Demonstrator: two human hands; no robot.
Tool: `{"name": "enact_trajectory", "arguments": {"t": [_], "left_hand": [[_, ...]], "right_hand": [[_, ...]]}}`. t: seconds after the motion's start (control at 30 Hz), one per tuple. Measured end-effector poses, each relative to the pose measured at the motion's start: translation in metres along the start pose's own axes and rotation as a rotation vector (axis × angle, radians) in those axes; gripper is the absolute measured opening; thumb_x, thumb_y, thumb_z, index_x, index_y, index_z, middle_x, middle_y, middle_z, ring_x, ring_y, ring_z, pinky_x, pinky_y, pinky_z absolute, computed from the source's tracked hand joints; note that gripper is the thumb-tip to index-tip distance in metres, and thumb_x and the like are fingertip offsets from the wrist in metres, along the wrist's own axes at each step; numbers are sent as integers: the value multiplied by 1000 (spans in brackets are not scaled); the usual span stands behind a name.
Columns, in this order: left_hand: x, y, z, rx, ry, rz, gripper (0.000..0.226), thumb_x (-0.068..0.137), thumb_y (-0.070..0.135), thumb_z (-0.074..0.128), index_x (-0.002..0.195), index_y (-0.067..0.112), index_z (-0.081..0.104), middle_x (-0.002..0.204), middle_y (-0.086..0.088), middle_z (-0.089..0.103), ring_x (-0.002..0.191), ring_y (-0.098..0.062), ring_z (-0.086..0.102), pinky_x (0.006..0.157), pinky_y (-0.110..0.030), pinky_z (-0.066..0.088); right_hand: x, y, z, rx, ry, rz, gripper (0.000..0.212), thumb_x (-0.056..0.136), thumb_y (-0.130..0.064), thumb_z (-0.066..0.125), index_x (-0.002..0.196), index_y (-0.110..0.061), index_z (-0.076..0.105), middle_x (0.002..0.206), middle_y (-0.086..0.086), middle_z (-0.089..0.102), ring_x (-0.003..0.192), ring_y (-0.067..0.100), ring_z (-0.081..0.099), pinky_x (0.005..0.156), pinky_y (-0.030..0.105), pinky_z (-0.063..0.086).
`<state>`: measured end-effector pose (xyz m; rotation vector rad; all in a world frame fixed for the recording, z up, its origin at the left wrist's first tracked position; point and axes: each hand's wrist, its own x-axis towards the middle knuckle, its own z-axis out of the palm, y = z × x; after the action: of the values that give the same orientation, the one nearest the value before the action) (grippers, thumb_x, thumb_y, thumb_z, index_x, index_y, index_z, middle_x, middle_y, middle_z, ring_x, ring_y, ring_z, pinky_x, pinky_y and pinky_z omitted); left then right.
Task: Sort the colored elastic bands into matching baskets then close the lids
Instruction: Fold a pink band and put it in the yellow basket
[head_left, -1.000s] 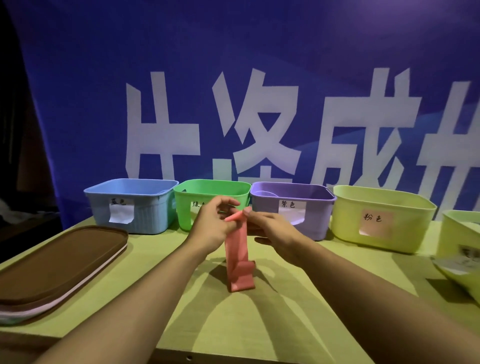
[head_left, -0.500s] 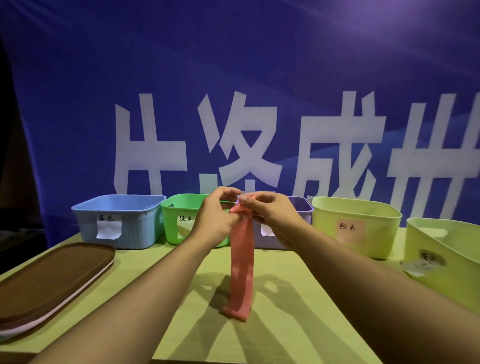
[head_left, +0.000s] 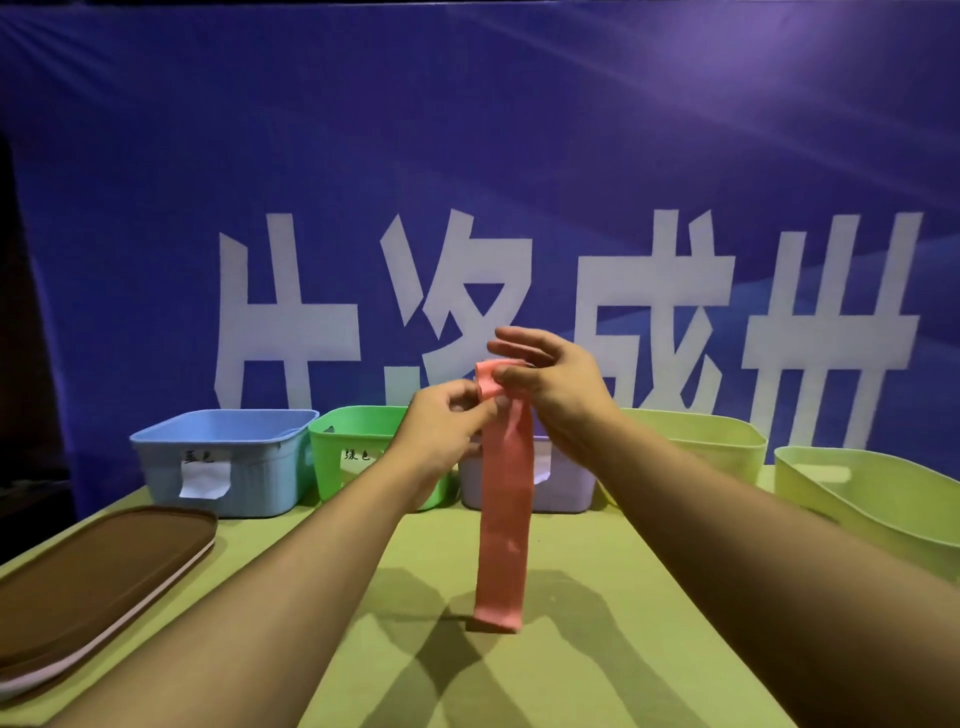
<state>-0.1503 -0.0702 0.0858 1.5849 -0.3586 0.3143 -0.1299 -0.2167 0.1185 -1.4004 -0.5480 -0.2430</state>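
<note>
green basket (head_left: 358, 447) label reads "绿色"; blue basket (head_left: 223, 457) label perhaps "蓝色".

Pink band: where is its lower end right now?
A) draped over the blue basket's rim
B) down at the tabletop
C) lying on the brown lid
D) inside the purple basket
B: the pink band hangs straight down from both hands, the left hand and the right hand, pinching its top, and its bottom edge reaches the green table.
</note>
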Motion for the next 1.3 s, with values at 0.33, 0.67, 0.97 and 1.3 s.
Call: {"name": "enact_trajectory", "arguments": {"t": [0.33,0.67,0.97,1.3], "left_hand": [[-24,34,14,-44,-128,-33,17,93,19,74,109,13,72,105,-8,79,95,-25,76,79,-36,64],[-67,-12,27,8,-389,-204,23,87,9,78,109,3,73,104,-13,78,91,-17,75,70,-28,59],[-67,-79,41,25,-405,-320,27,86,12,80,110,4,70,103,-12,79,92,-16,76,71,-28,58],[-32,-148,39,66,-372,-368,22,86,6,80,106,0,73,102,-15,78,86,-22,74,85,-41,62]], "right_hand": [[1,-54,-1,-38,79,-137,26,89,-3,76,112,-16,73,104,1,79,101,18,75,90,35,62],[-1,-58,-18,-78,173,-164,25,84,-4,82,103,-20,74,103,3,79,100,21,75,91,37,62],[-8,18,-41,-189,170,-27,28,92,-15,76,119,-18,72,107,-7,73,98,10,69,66,16,58],[18,99,-59,-193,203,68,29,90,-13,77,120,-15,74,104,-9,74,94,8,70,64,10,55]]}}
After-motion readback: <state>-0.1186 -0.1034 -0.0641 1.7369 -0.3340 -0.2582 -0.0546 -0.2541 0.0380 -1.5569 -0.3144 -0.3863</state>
